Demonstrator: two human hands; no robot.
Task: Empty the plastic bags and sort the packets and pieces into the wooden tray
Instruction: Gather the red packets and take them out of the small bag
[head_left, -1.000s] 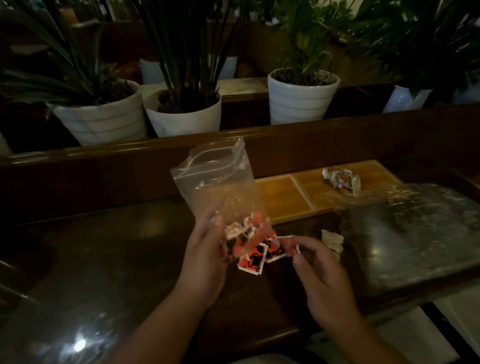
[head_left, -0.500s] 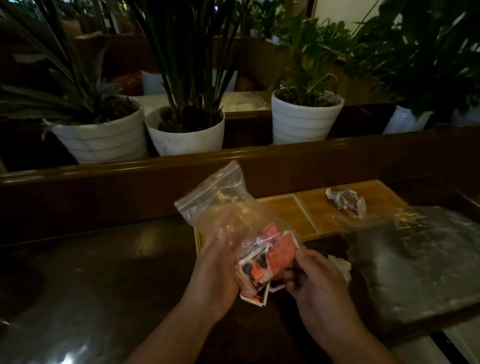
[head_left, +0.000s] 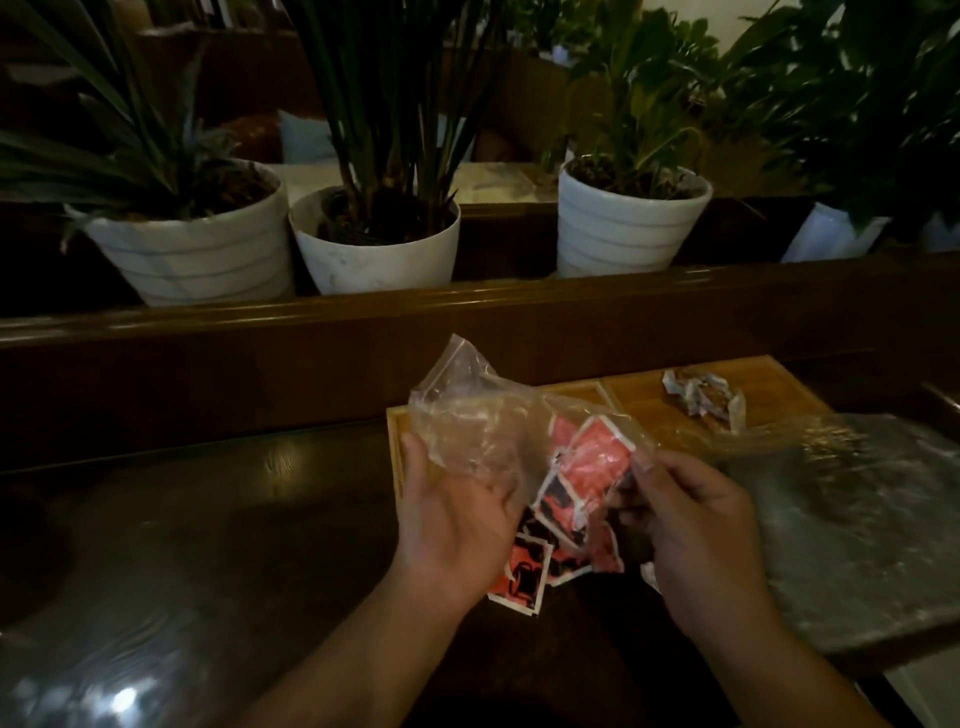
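On the dark table (head_left: 208, 519), the wooden tray (head_left: 654, 410) lies right of centre, ready to receive pieces. Your left hand (head_left: 452, 519) grips the plastic bag (head_left: 478, 421) tilted, so the red packets (head_left: 587, 467) slide toward your right hand (head_left: 696, 525), whose fingers pinch them.

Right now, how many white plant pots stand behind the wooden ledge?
4: a left pot, a centre-left pot, a centre-right pot, and a partly leaf-hidden pot far right. More may be hidden.
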